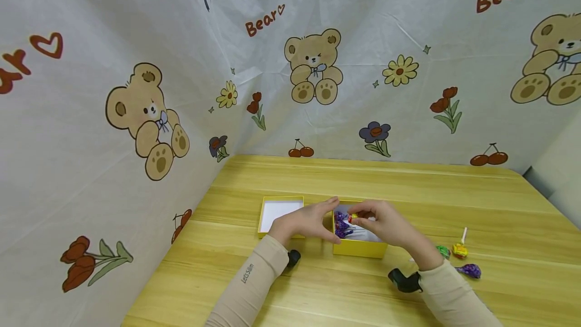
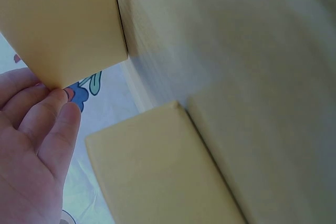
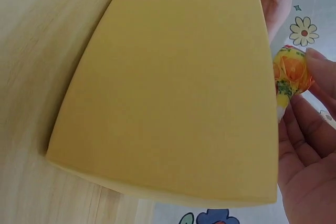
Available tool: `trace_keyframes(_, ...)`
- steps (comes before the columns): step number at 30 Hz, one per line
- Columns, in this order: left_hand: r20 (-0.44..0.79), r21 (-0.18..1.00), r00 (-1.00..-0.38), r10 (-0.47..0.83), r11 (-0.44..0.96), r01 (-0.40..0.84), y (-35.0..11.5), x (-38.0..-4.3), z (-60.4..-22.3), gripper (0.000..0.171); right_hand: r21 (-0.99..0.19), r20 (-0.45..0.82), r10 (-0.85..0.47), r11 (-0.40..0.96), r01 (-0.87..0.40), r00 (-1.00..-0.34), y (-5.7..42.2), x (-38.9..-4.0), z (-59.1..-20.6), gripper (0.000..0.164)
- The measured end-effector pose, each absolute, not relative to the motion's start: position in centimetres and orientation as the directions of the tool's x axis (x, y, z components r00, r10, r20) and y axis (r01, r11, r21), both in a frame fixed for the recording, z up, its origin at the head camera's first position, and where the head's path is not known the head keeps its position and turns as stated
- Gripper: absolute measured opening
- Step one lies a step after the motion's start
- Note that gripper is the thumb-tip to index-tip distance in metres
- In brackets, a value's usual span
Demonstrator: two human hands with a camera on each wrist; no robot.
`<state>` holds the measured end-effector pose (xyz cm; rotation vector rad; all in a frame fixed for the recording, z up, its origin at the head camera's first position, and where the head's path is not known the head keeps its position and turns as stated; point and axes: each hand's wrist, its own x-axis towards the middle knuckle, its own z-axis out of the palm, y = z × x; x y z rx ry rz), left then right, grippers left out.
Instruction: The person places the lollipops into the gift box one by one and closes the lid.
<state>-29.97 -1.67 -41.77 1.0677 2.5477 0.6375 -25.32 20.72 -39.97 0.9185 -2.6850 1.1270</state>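
My left hand [image 1: 310, 220] spans the left end of an open yellow box [image 1: 360, 249], its thumb at the front corner and its fingers toward the back. The fingers [image 2: 50, 114] meet the box edge in the left wrist view. Over the box, my right hand [image 1: 386, 221] pinches a lollipop [image 3: 292, 71] in a yellow and orange wrapper by its head. Several purple-wrapped lollipops [image 1: 342, 225] lie inside at the left, sticks pointing right. The right part of the box interior is partly hidden by my right hand.
A yellow-rimmed lid [image 1: 277, 209] with a white inside lies left of the box, partly behind my left hand. On the table [image 1: 504, 206] to the right lie a yellow lollipop [image 1: 460, 251], a green one [image 1: 443, 252] and a purple one [image 1: 469, 270].
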Motion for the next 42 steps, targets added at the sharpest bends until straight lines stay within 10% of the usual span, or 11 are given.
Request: trace_keyframes(42, -0.106, 0.516, -0.668, 0.737, 0.615, 0.596, -1.7, -30.0, -41.9, 0.097, -0.709, 0.198, -0.533, 0.502, -0.496, -0.823, 18.9, -25.7, -42.5, 0.012)
